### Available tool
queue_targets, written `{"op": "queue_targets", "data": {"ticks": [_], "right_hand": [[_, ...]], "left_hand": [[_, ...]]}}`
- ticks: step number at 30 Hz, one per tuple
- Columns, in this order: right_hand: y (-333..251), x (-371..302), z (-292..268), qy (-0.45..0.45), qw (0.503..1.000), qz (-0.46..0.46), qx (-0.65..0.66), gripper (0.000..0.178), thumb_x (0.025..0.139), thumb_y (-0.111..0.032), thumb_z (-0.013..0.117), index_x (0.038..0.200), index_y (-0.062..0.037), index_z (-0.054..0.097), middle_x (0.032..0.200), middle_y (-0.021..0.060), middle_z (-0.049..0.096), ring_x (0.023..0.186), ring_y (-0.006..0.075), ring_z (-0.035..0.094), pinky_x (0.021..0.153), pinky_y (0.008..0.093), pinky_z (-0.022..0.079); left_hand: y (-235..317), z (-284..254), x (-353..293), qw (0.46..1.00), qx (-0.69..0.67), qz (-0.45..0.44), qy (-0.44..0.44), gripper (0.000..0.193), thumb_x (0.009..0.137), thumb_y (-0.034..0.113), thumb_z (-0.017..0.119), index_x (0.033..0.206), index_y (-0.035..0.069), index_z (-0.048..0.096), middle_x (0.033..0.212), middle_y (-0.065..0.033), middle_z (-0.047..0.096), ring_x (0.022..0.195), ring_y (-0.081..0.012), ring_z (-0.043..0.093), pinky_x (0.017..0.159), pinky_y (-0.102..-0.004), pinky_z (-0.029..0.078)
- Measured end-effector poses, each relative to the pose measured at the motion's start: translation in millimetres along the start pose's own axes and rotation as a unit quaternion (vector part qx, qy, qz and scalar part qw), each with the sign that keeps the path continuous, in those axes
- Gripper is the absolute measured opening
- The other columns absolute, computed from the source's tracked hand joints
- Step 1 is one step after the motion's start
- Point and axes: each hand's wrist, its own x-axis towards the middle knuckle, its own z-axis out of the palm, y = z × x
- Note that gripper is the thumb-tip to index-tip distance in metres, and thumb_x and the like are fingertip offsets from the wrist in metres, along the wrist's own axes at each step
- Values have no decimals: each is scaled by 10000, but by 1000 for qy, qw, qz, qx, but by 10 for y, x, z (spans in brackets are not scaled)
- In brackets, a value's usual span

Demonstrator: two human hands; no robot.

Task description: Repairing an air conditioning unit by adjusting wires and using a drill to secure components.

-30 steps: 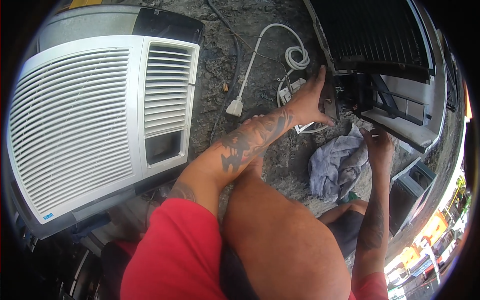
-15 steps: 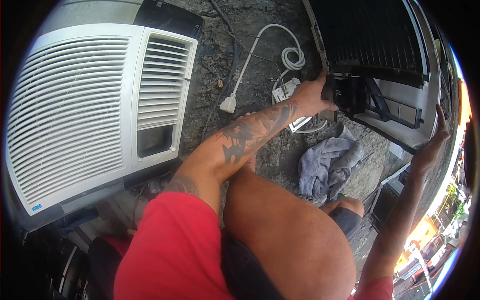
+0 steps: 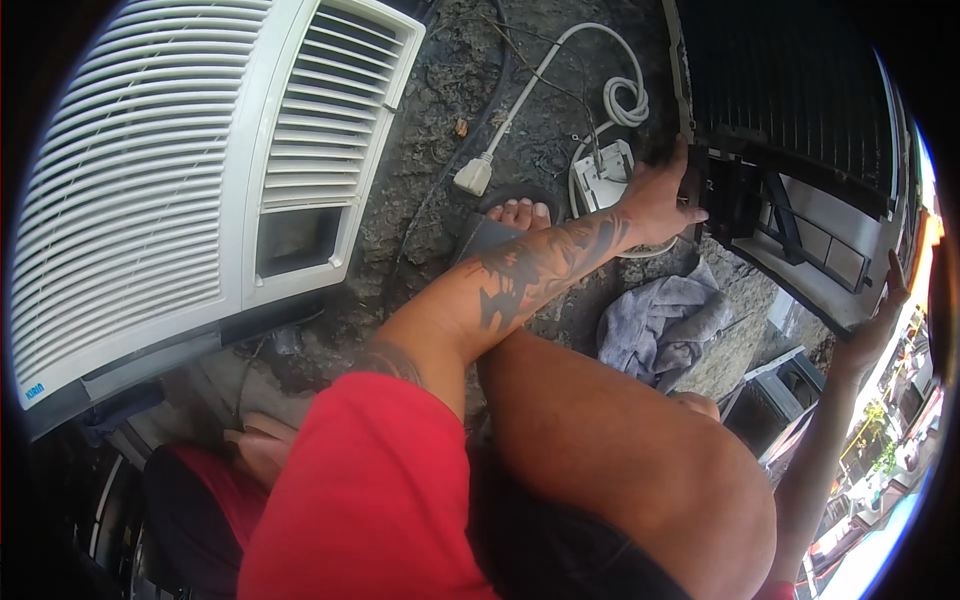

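Note:
An air conditioner unit without its front cover (image 3: 800,120) stands at the far right, its dark finned coil and black inner frame exposed. My left hand (image 3: 662,198), on a tattooed arm, grips its left edge with the thumb on the near side. At the unit's near right corner, my right hand (image 3: 878,322) holds the other side, fingers running up along the edge and partly hidden. Below the left hand lies a crumpled grey cloth (image 3: 662,325). Beside that hand is a white boxy electrical piece (image 3: 606,178) joined to a coiled white cord (image 3: 625,100).
A second air conditioner with a white louvred front (image 3: 130,180) fills the left side. The cord's white plug (image 3: 473,176) rests on rough dark ground near my foot (image 3: 520,213). A dark box-shaped item (image 3: 775,400) sits below the unit. Another person's leg (image 3: 190,520) shows lower left.
My right hand has come in from beside the unit onto its near right corner. My left hand keeps its grip. The view has shifted, and my foot now shows beneath my left arm.

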Motion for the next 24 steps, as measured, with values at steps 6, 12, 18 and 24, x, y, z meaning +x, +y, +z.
{"op": "queue_targets", "data": {"ticks": [6,12,18,24], "right_hand": [[201,161,-323,-51,924,-233,-299,514,1088,-332,176,1435,-38,416,1366,187,524,1300,323,463,1112,468,367],[297,251,-481,-73,886,-314,-334,428,1060,-175,356,1459,-18,368,1355,198,542,1224,343,542,1059,451,430],[55,42,-104,-38,959,-165,-227,537,1073,-357,259,1295,25,564,1284,165,568,1170,222,542,1043,363,411],[20,72,-125,-7,977,-122,-177,505,1066,-350,302,1250,5,609,1220,133,607,1171,212,529,1070,359,346]], "left_hand": [[79,-253,165,975,-80,-92,-183,1116,783,389,753,1496,-108,53,1363,-349,459,1336,-457,387,1144,-449,238],[100,-19,-113,997,52,21,-60,1255,751,400,791,1492,-78,-102,1390,-366,408,1244,-515,441,1122,-481,284],[-60,-55,61,983,69,33,-167,1345,672,395,852,1450,-151,-99,1338,-407,413,1149,-481,522,1024,-415,426],[71,-58,150,976,90,26,-197,1362,658,411,855,1439,-168,-99,1347,-424,388,1166,-471,519,1032,-405,428]]}}
